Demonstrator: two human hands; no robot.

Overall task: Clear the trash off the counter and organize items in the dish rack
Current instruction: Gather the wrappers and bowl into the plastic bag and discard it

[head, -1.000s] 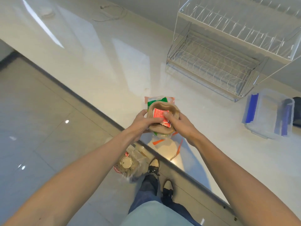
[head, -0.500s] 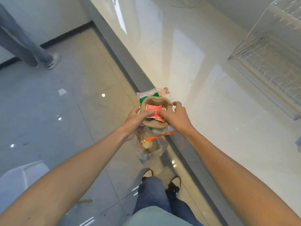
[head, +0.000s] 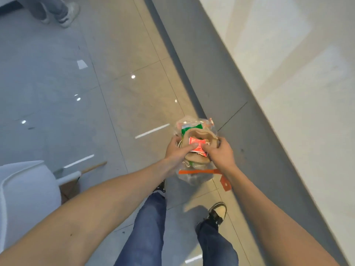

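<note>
Head view, centre of the frame: the left hand (head: 177, 151) and right hand (head: 221, 154) both grip a bundle of trash (head: 196, 144), thumbs pinching a red sachet (head: 197, 146) into a crumpled brown paper bowl (head: 194, 136), a clear plastic bag (head: 194, 175) hanging beneath. It is held over the tiled floor (head: 115, 93), beside the white counter (head: 297, 73) at right. A white chair (head: 25, 189) sits lower left.

white chair (head: 25, 191), bystander's shoes (head: 65, 13)

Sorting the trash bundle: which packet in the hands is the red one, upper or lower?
The lower packet, pinched under both thumbs inside the brown paper bowl; the green packet sits above, at the bowl's far rim.
</note>
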